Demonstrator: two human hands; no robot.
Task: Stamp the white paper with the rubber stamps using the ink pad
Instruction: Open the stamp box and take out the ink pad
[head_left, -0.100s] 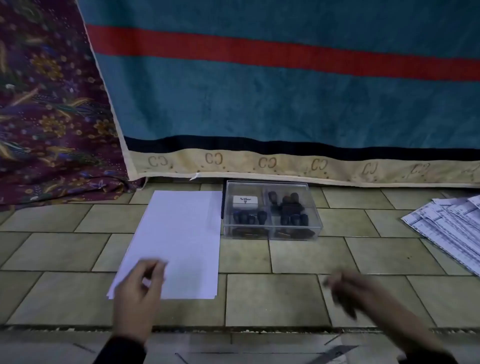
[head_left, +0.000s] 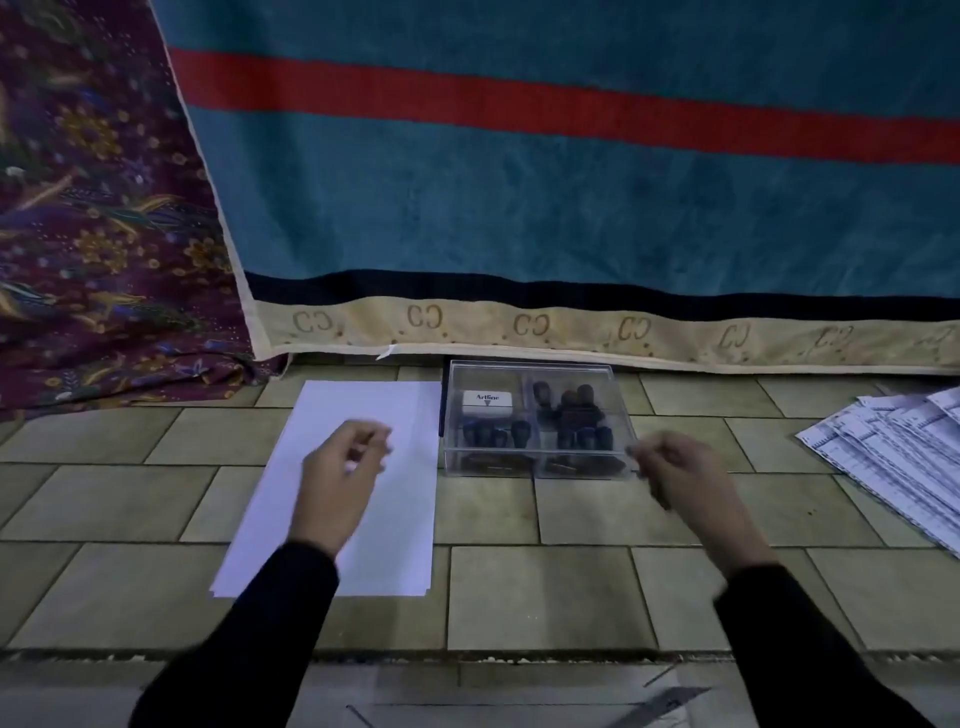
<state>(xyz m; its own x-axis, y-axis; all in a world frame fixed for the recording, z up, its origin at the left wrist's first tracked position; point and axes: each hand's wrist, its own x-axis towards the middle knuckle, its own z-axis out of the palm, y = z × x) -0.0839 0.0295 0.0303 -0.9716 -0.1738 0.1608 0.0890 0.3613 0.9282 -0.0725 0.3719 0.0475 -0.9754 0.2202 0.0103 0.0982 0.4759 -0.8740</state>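
Observation:
A blank white paper lies on the tiled floor. To its right stands a clear plastic box with its lid shut. Inside are a white Artline ink pad at the back left and several dark rubber stamps. My left hand hovers over the paper's upper half, fingers loosely curled and holding nothing. My right hand is at the box's right front corner, fingertips at or almost at its edge, blurred, with nothing in it.
A teal blanket with a red stripe hangs right behind the box. Purple floral cloth fills the left. A fan of printed sheets lies on the floor at the right. A floor ledge runs near me.
Both hands have moved forward: the left from the paper's near edge to over its upper half, the right from the bare tiles to the box's right corner.

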